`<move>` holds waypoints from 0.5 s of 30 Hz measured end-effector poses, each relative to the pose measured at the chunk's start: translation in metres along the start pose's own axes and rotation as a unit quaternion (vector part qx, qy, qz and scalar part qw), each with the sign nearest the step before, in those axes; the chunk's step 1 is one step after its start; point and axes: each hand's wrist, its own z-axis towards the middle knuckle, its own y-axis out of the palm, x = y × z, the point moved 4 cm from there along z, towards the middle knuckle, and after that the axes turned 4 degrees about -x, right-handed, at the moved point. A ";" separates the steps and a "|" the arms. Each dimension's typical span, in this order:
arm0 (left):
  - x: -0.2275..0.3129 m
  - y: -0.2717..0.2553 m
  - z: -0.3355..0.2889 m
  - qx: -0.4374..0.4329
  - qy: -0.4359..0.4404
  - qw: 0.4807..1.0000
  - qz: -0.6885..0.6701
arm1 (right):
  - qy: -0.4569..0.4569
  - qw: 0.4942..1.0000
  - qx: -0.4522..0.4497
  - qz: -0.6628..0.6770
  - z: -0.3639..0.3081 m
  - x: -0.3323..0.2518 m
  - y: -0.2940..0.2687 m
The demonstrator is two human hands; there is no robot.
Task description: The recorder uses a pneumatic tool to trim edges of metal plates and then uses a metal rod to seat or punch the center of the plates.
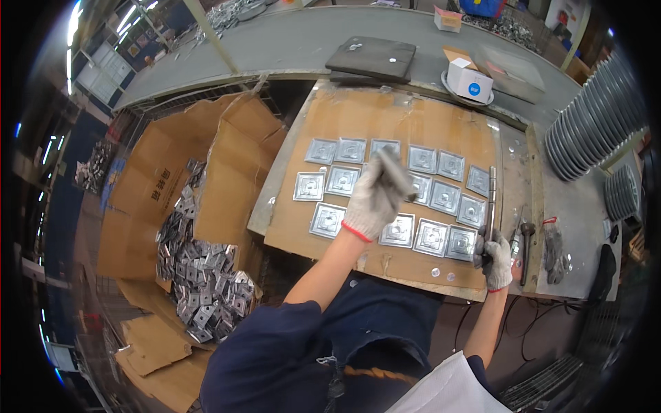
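My left hand (374, 205), in a white knit glove with a red cuff, is closed above the middle of a cardboard-covered board (385, 263). It grips a grey square metal plate (397, 173), tilted and blurred; whether it is one plate or a small stack, I cannot tell. Beneath and around it, several square metal plates with raised rims lie in rough rows, such as a near one (431, 236). At the board's right edge my gloved right hand (494, 259) is closed round the lower end of a slim metal rod (492, 196), which points away from me.
Left of the board stands a large cardboard box (148, 175) with a heap of metal parts (206, 286). Beyond the board are a black pad (372, 56) and a small white box (469, 81). Grey ringed stacks (597, 113) stand far right; a hammer-like tool (527, 251) lies nearer.
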 end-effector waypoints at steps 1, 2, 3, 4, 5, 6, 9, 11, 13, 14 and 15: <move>0.011 -0.032 -0.009 -0.015 -0.020 0.998 -0.058 | 0.004 0.999 0.032 -0.022 0.001 0.002 0.001; 0.022 -0.060 -0.016 -0.032 -0.043 0.992 -0.117 | 0.005 0.997 0.068 -0.046 0.004 0.001 -0.002; 0.034 -0.073 -0.038 0.017 -0.055 0.994 -0.093 | 0.023 0.990 0.111 -0.082 0.007 0.005 -0.013; 0.048 -0.096 -0.054 0.103 -0.031 0.993 -0.050 | 0.025 0.990 0.103 -0.088 0.011 0.008 -0.014; 0.064 -0.110 -0.076 0.130 -0.030 0.991 0.001 | 0.011 0.985 0.115 -0.130 0.014 0.010 -0.018; 0.083 -0.133 -0.093 0.100 -0.048 0.994 0.020 | -0.003 0.978 0.123 -0.170 0.020 0.014 -0.024; 0.130 -0.127 -0.145 0.273 -0.035 0.926 0.260 | -0.006 0.975 0.159 -0.156 0.029 0.034 -0.042; 0.156 -0.118 -0.171 0.302 -0.004 0.866 0.398 | -0.018 0.970 0.193 -0.149 0.033 0.046 -0.049; 0.178 -0.113 -0.175 0.338 -0.040 0.786 0.517 | -0.031 0.968 0.217 -0.125 0.038 0.053 -0.056; 0.185 -0.114 -0.174 0.353 -0.069 0.752 0.552 | -0.058 0.971 0.208 -0.105 0.034 0.051 -0.059; 0.190 -0.108 -0.172 0.361 -0.088 0.710 0.599 | -0.056 0.972 0.209 -0.092 0.035 0.050 -0.062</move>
